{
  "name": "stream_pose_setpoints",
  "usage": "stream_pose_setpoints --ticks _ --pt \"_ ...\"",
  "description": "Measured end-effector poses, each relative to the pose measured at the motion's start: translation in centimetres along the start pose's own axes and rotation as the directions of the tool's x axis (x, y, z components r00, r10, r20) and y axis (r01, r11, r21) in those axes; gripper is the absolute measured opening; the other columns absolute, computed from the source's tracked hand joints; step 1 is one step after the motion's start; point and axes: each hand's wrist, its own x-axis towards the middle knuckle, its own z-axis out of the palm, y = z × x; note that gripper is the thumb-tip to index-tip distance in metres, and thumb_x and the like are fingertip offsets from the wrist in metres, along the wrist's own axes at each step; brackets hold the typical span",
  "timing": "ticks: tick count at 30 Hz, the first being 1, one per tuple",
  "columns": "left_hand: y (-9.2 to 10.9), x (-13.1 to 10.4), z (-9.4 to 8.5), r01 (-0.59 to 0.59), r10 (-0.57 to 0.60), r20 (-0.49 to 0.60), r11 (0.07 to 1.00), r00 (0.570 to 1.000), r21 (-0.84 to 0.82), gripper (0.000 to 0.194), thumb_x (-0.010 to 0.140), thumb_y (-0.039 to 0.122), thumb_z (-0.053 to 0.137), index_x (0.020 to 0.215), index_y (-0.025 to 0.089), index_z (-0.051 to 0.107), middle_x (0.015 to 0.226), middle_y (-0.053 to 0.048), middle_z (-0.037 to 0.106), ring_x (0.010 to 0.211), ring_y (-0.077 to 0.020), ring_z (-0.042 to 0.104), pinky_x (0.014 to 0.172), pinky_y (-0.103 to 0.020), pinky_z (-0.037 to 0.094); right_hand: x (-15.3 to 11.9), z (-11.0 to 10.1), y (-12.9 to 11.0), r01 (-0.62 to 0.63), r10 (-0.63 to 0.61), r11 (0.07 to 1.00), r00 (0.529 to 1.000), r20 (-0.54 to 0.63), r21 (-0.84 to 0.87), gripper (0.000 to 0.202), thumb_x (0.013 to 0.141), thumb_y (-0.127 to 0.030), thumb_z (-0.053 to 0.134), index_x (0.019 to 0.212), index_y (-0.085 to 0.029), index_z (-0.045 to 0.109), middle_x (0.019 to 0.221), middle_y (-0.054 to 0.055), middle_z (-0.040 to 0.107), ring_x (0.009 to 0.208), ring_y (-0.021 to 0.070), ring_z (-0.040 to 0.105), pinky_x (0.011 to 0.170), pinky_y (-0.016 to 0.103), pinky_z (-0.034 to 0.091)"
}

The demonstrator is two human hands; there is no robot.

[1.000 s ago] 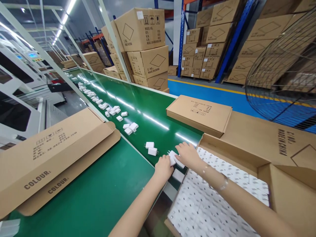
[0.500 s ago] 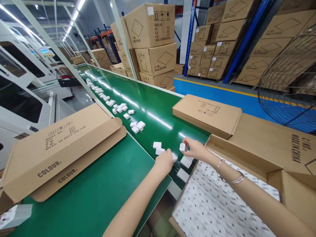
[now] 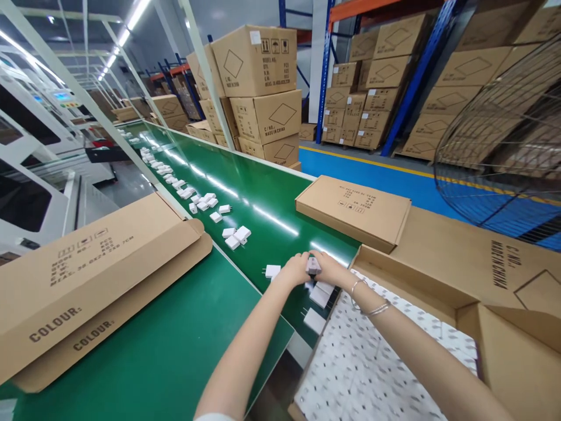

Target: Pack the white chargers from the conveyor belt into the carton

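**Smooth plastic, matt cardboard**

The small white block-shaped plugs [image 3: 314, 321] look like smooth plastic. The long green conveyor surface [image 3: 284, 197] is glossy (light streaks it). The flat brown cardboard carton [image 3: 372, 213] looks matt; the thin silver bracelets [image 3: 379, 308], polished metal.

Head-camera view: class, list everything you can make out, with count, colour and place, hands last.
Conveyor belt: one, green, centre.
Loose adapters: many, white, along the belt.
Held adapter: one, greyish, right of centre.
Open carton: one, brown, lower right.
Packed pieces: many, white, inside it.
Flat carton: one, brown, right of centre.
Printed carton: at least one, brown, left.
Worktop: one, green, lower left.
Stacked cartons: many, brown, background.
Racks: several, blue-orange, background.
Floor: blue, behind.
Fan guard: one, dark, right.
Machines: several, white, left.
Ceiling lights: row, white, upper left.
Bracelet: at least one, silver, right wrist.
Left hand, right hand: one each, bare, at held adapter.
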Motion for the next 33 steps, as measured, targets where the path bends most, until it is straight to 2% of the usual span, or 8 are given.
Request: stream_pose_setpoints --ticks 4,8,13,18,23,27,31,33 --pt "-2.3 -4.0 0.7 0.016 -0.015 -0.018 0.998 1.0 0.055 0.038 0.07 0.002 0.046 0.105 0.018 0.047 0.11 -0.009 0.049 0.109 -0.024 0.042 0.086 -0.034 0.04 -0.5 0.2 -1.0 0.011 -0.01 0.997 1.0 0.011 -0.072 0.063 0.07 -0.032 0.068 0.124 -0.019 0.038 0.114 0.01 0.047 0.105 0.0253 0.045 0.078 0.037 0.043" --pt "-2.5 -5.5 2.6 0.035 -0.039 0.04 0.993 0.998 0.114 0.035 0.068 -0.001 0.047 0.097 0.019 0.049 0.107 -0.01 0.05 0.102 -0.0249 0.048 0.076 -0.034 0.045 -0.7 -0.3 -2.0 0.023 -0.018 0.987 0.999 0.037 -0.158 0.039 0.077 -0.035 0.06 0.111 -0.019 0.049 0.104 0.007 0.053 0.097 0.0233 0.05 0.075 0.038 0.044" --pt "-2.5 -4.2 2.9 0.059 -0.058 -0.019 0.997 0.998 0.051 0.025 0.073 0.017 0.053 0.097 0.018 0.048 0.101 -0.008 0.052 0.095 -0.0236 0.053 0.073 -0.034 0.046 -0.4 -0.8 -1.8 0.039 -0.026 0.977 0.997 0.069 -0.208 0.033 0.083 -0.038 0.052 0.108 -0.016 0.051 0.098 0.005 0.057 0.088 0.0188 0.055 0.075 0.038 0.046" --pt "-3.2 -1.0 1.9 0.009 -0.077 -0.225 0.958 0.971 -0.288 0.028 0.075 0.016 0.049 0.103 0.021 0.048 0.103 -0.003 0.052 0.096 -0.0168 0.053 0.084 -0.029 0.042 0.3 -1.1 -1.1 0.075 -0.061 0.972 0.996 0.07 -0.222 0.033 0.084 -0.039 0.051 0.108 -0.017 0.051 0.099 0.005 0.058 0.087 0.0184 0.056 0.073 0.036 0.046" --pt "-3.2 1.5 3.5 -0.002 -0.061 -0.169 0.936 0.984 -0.352 0.05 0.071 0.012 0.052 0.12 0.018 0.042 0.112 -0.007 0.054 0.101 -0.0174 0.053 0.087 -0.028 0.042 0.2 -1.3 -1.8 0.098 -0.089 0.955 0.995 0.045 -0.281 0.05 0.075 -0.043 0.06 0.119 -0.024 0.044 0.102 0.006 0.058 0.093 0.0224 0.056 0.069 0.029 0.043" --pt "-3.4 0.3 4.0 -0.008 -0.051 -0.142 0.923 0.989 -0.386 0.065 0.074 0.004 0.038 0.135 0.017 0.02 0.122 -0.007 0.051 0.11 -0.0149 0.048 0.094 -0.028 0.038 -0.3 -0.6 -2.3 0.061 -0.063 0.953 0.998 0.001 -0.296 0.043 0.081 -0.05 0.049 0.117 -0.026 0.044 0.103 0.01 0.056 0.093 0.0268 0.056 0.065 0.03 0.041" --pt "-3.8 -2.2 3.1 0.002 -0.018 -0.096 0.986 0.995 -0.164 0.061 0.073 0.004 0.035 0.132 0.015 0.026 0.133 -0.01 0.038 0.119 -0.0189 0.038 0.097 -0.03 0.034 -0.3 -0.5 -2.2 0.038 -0.042 0.977 0.999 -0.014 -0.212 0.034 0.081 -0.049 0.05 0.106 -0.028 0.052 0.093 0.007 0.061 0.088 0.0263 0.058 0.065 0.031 0.041" --pt "-3.9 -3.2 2.9 0.021 -0.022 -0.033 0.999 0.999 -0.042 0.056 0.069 0.007 0.043 0.124 0.014 0.037 0.126 -0.012 0.043 0.115 -0.0243 0.04 0.091 -0.035 0.039 -0.3 -1.2 -2.1 0.031 -0.037 0.991 0.998 -0.044 -0.131 0.035 0.08 -0.051 0.051 0.106 -0.027 0.052 0.092 0.006 0.063 0.087 0.0263 0.058 0.067 0.032 0.042"
